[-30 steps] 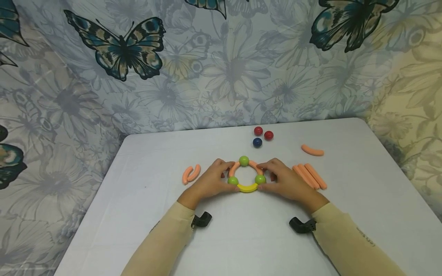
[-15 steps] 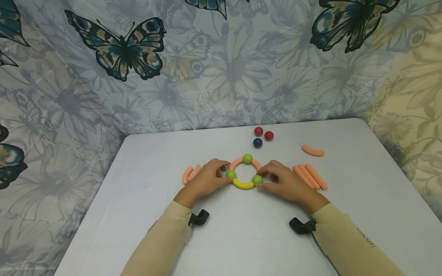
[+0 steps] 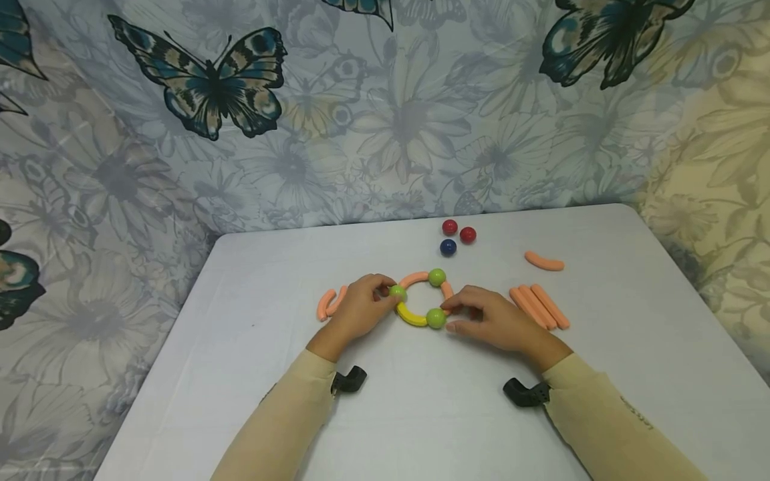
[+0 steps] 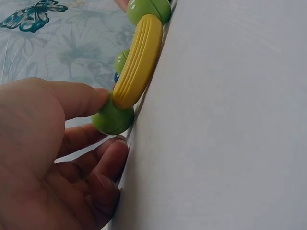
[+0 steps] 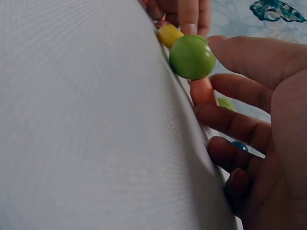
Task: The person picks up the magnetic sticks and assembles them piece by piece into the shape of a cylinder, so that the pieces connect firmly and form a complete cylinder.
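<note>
Ring: a small ring (image 3: 421, 298) of three green balls joined by one yellow curved piece and two orange ones lies flat near the middle of the table (image 3: 421, 414), between my hands.
Left hand: my left hand (image 3: 359, 314) pinches the left green ball (image 4: 113, 118) between thumb and curled fingers.
Right hand: my right hand (image 3: 490, 322) holds the near green ball (image 5: 192, 56), thumb over it, fingers curled by the orange piece (image 5: 203, 92).
Yellow piece: the yellow piece (image 4: 138, 61) joins those two balls.
Around: straight orange sticks (image 3: 539, 306) lie just right of my right hand; two red balls (image 3: 458, 231) and a blue ball (image 3: 448, 247) sit beyond the ring.
</note>
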Available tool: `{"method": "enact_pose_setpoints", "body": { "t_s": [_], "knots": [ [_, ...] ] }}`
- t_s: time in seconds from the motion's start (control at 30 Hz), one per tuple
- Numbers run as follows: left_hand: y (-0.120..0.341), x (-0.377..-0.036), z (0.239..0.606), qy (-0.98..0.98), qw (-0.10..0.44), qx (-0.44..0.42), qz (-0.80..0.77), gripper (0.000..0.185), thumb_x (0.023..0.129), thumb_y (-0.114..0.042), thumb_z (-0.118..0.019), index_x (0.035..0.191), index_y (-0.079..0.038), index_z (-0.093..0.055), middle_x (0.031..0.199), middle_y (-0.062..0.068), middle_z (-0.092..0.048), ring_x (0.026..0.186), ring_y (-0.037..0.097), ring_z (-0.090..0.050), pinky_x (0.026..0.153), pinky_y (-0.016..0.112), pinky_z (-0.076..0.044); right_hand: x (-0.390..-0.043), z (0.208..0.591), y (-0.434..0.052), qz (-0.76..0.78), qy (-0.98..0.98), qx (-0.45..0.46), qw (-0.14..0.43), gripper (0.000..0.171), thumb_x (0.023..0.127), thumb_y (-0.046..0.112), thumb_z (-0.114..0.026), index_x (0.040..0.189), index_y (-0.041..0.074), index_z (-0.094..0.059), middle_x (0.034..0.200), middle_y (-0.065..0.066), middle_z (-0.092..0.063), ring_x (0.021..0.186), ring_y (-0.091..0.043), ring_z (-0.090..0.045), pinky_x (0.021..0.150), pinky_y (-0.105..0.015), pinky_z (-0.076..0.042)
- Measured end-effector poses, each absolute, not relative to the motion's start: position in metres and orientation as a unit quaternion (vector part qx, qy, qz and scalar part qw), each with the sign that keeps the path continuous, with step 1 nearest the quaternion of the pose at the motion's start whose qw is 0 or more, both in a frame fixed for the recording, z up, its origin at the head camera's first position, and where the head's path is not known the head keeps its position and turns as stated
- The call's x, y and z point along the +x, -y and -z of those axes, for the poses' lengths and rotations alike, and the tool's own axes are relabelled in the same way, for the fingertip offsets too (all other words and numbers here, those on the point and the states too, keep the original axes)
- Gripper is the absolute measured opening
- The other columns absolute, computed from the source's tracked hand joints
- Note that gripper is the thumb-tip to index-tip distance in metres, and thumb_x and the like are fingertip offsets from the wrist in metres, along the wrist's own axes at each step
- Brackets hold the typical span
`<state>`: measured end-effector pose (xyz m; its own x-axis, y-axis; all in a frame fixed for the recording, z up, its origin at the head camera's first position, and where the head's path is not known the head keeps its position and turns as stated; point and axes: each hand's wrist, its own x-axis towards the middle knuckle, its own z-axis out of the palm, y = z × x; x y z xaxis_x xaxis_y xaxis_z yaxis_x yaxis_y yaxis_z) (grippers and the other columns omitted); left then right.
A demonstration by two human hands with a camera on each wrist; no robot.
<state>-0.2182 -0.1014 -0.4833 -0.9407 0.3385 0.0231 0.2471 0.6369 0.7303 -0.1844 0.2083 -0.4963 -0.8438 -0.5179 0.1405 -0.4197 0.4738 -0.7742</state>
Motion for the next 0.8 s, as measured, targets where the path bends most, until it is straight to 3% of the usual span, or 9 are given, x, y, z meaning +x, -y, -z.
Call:
{"method": "enact_pose_setpoints", "body": {
  "t_s": [0.17,0.37,0.6,0.8],
  "knots": [
    [0.107,-0.219,0.485,-0.901,0.049,0.155,-0.403,0.029,0.104,-0.032,-0.079,0.127,-0.015,-0.077,0.110,-0.002,-0.066,0.096,0.018,-0.060,0.085,0.039,-0.053,-0.185,0.496,-0.207,0.440,-0.856,-0.268,0.039,0.028,0.099,0.019,-0.085,0.126,0.019,-0.078,0.115,0.010,-0.070,0.096,-0.018,-0.061,0.084,-0.033,-0.053],
    [0.112,-0.222,0.489,-0.890,0.045,0.172,-0.421,0.030,0.102,-0.029,-0.082,0.130,-0.017,-0.076,0.115,-0.003,-0.067,0.089,0.018,-0.059,0.077,0.036,-0.052,-0.185,0.486,-0.216,0.458,-0.863,-0.211,0.032,0.025,0.105,0.021,-0.078,0.129,0.016,-0.077,0.114,0.004,-0.070,0.097,-0.022,-0.061,0.081,-0.034,-0.052],
    [0.114,-0.225,0.496,-0.882,0.052,0.157,-0.441,0.030,0.101,-0.032,-0.083,0.128,-0.021,-0.077,0.116,-0.006,-0.068,0.085,0.017,-0.059,0.072,0.033,-0.051,-0.191,0.465,-0.248,0.509,-0.848,-0.143,-0.048,0.028,0.108,0.017,-0.073,0.133,0.004,-0.073,0.109,-0.005,-0.070,0.089,-0.025,-0.061,0.071,-0.027,-0.051],
    [0.115,-0.227,0.501,-0.875,0.055,0.157,-0.455,0.030,0.101,-0.035,-0.083,0.127,-0.022,-0.077,0.113,-0.007,-0.067,0.083,0.018,-0.059,0.069,0.034,-0.050,-0.194,0.464,-0.291,0.549,-0.829,-0.056,-0.090,0.037,0.110,0.025,-0.071,0.138,0.002,-0.069,0.121,-0.002,-0.068,0.104,-0.017,-0.059,0.077,-0.022,-0.048]
  ]
}}
